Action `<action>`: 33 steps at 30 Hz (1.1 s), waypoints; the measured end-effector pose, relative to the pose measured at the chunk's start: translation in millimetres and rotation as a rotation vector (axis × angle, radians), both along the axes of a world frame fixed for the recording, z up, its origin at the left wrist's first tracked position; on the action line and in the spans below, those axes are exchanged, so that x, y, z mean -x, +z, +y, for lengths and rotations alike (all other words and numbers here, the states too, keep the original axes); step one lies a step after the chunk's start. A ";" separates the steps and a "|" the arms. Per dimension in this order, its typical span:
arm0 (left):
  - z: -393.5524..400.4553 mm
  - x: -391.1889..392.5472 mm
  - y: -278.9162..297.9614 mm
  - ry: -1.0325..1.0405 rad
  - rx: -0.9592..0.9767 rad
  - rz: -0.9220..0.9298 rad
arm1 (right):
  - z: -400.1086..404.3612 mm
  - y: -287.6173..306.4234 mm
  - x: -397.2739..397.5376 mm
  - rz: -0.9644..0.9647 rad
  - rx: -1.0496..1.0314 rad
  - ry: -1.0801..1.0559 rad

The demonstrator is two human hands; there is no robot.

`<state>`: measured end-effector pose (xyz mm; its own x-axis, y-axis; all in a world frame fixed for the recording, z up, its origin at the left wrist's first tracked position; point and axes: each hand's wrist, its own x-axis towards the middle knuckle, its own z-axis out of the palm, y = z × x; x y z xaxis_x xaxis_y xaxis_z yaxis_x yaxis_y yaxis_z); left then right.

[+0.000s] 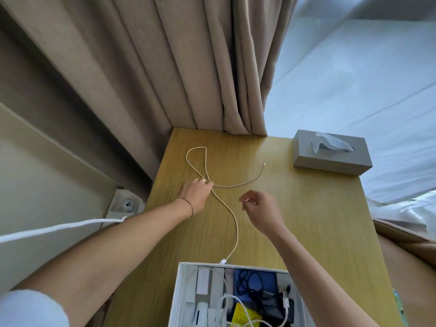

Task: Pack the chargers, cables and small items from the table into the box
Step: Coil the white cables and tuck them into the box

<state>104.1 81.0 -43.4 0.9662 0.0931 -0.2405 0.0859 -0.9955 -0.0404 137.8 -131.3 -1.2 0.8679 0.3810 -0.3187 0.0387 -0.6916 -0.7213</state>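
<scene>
A thin gold cable point(232, 218) lies spread over the wooden table point(318, 220), looping at the back and ending at a white plug beside the box. My left hand point(197, 193) pinches the cable where the loop crosses itself. My right hand point(262, 208) hovers just right of the cable, fingers loosely curled and holding nothing. The white box point(180, 291) stands at the table's front edge and holds white chargers, white cables, black cables, a blue item and a yellow item.
A grey tissue box point(330, 153) sits at the table's back right corner. Beige curtains point(165, 67) hang behind the table. A wall socket point(128, 204) with a thick white cable point(59, 228) is at the left. A white bed point(365, 90) lies to the right.
</scene>
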 end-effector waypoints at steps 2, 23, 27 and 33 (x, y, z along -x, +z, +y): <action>3.9 -17.0 -9.1 -0.068 -0.100 0.018 | 0.7 -2.8 1.8 0.025 -0.016 -0.014; 4.5 -45.0 -16.5 -0.498 -0.187 0.316 | -0.1 -0.2 15.0 0.145 -0.161 -0.147; 7.9 -17.7 7.6 -0.258 0.243 0.230 | -1.3 0.8 15.5 -0.082 -0.065 -0.001; -1.7 14.2 59.4 -0.070 0.644 0.109 | -8.2 13.3 19.5 -0.215 -0.002 0.189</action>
